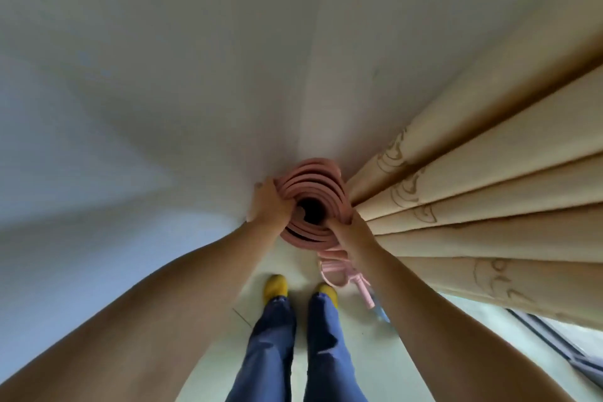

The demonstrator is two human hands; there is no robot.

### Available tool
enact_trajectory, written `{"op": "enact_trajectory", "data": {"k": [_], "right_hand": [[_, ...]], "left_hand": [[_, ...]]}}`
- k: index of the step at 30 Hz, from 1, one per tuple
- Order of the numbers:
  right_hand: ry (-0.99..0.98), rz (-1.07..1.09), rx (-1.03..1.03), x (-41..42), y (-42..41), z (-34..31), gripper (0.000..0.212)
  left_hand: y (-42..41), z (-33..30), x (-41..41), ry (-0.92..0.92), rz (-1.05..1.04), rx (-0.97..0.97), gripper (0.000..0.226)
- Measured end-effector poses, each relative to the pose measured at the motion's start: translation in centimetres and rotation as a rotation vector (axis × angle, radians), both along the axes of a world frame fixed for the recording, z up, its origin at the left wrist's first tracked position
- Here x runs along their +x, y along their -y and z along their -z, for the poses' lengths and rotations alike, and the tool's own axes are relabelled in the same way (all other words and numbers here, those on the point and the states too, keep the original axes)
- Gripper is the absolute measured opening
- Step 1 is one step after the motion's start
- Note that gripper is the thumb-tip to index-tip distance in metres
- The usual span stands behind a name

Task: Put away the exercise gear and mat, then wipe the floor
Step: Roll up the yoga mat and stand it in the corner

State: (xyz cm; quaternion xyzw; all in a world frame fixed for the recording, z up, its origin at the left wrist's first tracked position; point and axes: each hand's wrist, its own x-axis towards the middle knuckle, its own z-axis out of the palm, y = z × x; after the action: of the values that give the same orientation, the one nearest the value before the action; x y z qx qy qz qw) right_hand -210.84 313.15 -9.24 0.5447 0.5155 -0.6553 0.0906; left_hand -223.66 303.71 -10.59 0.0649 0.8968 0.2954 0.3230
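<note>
Both hands, left hand (268,202) and right hand (349,233), clasp the upright rolled mat (313,186) between white wall (195,75) and beige curtain (473,189), over pale floor (300,266).

A: Backdrop?
B: White wall (195,75); beige curtain (489,199), pleated, line drawings on folds, hanging right.
A: Below?
B: Pale floor (303,277); dark window track (554,339) at curtain's foot.

Both bare arms reach straight down and forward, close together. The left hand (268,202) curls its fingers over the left side of the rolled mat (313,206), and the right hand (347,233) clamps the near right side, thumb across the coil's end.
</note>
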Motion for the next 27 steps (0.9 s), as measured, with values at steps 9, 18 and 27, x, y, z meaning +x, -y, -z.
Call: {"op": "enact_trajectory", "data": {"k": [9,18,27], "right_hand": [[0.012,-0.129,0.111,-9.9,-9.1,6.8,0.045],[0.084,-0.244,0.124,-12.8,-10.5,8.1,0.065],[0.089,-0.126,0.094,-10.0,-7.4,7.7,0.101]], "left_hand": [[-6.1,6.4,-7.4,-0.055,-0.072,0.064,0.039],[-6.9,8.1,-9.3,0.074,-0.192,0.176,0.071],[-3.8,8.2,-6.0,0.269,-0.346,0.319,0.098]]}}
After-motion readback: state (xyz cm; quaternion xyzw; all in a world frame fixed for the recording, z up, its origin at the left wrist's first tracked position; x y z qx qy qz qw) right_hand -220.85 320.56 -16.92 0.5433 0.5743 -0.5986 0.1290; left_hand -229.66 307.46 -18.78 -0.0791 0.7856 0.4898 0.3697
